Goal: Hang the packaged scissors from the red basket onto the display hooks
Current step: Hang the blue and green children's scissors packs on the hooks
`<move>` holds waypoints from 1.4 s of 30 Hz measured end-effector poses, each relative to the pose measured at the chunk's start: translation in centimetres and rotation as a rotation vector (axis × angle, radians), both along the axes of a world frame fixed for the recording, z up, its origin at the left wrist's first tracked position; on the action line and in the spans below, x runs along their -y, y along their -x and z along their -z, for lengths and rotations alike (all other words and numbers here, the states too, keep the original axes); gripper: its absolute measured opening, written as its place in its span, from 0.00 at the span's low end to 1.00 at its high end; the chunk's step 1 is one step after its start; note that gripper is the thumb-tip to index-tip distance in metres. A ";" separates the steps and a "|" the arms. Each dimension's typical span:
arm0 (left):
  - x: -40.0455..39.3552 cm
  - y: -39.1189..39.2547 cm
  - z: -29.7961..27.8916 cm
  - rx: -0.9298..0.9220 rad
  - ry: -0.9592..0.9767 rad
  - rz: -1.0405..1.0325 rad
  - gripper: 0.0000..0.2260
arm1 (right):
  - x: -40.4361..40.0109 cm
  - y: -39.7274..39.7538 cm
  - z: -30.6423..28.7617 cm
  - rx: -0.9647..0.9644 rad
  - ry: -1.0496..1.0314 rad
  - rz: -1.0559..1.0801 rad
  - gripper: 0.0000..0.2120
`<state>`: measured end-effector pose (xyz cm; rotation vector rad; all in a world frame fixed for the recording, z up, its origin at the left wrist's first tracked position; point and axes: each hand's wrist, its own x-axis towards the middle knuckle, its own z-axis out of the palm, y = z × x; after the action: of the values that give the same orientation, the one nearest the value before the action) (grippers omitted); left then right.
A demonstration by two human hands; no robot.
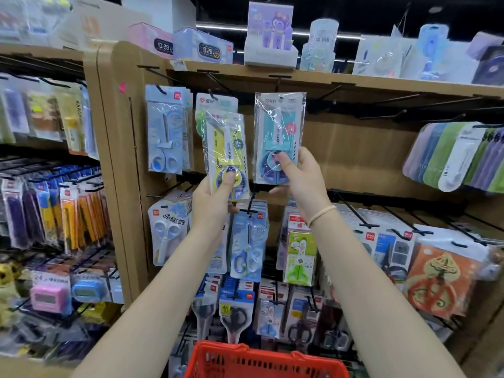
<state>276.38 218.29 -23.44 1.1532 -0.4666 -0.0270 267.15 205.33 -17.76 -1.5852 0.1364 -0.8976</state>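
My left hand (211, 204) pinches the bottom of a yellow-and-blue scissors pack (226, 148), thumb on its front. The pack is raised in front of a green pack (216, 103) that hangs on a hook. My right hand (301, 177) grips the lower end of a teal-and-blue scissors pack (279, 132), held upright with its top near an upper display hook (278, 80). Whether that pack's hole is on the hook I cannot tell. The red basket (266, 361) sits below, at the bottom edge; its contents are hidden.
A light-blue scissors pack (166, 129) hangs to the left. Bare black hooks (395, 110) jut out to the right of the teal pack. Lower rows carry several more hanging packs (248, 246). Clocks and boxes (207, 50) stand on the top shelf.
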 end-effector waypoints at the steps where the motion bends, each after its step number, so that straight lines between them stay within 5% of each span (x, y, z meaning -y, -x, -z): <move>1: -0.1 0.0 0.0 0.003 0.016 0.002 0.04 | 0.1 -0.3 -0.3 -0.005 0.011 0.010 0.03; 15: -0.9 0.2 -0.3 0.004 0.051 0.048 0.02 | 0.9 -2.4 -1.8 -0.155 0.018 0.110 0.11; 21: -0.9 0.2 -0.3 -0.014 0.055 0.073 0.05 | 0.5 -1.4 0.8 -0.415 -0.132 0.073 0.39; 31: 1.2 1.8 -2.6 0.067 -0.033 0.318 0.08 | -1.9 0.9 1.8 -0.146 0.029 -0.101 0.11; 42: 2.9 1.3 -5.5 0.207 -0.138 0.133 0.05 | -0.5 1.3 -1.4 -0.034 -0.004 -0.009 0.11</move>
<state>275.13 215.42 -17.93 1.2650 -0.7340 -0.0561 265.85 205.81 -16.37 -1.5973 0.1551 -0.8630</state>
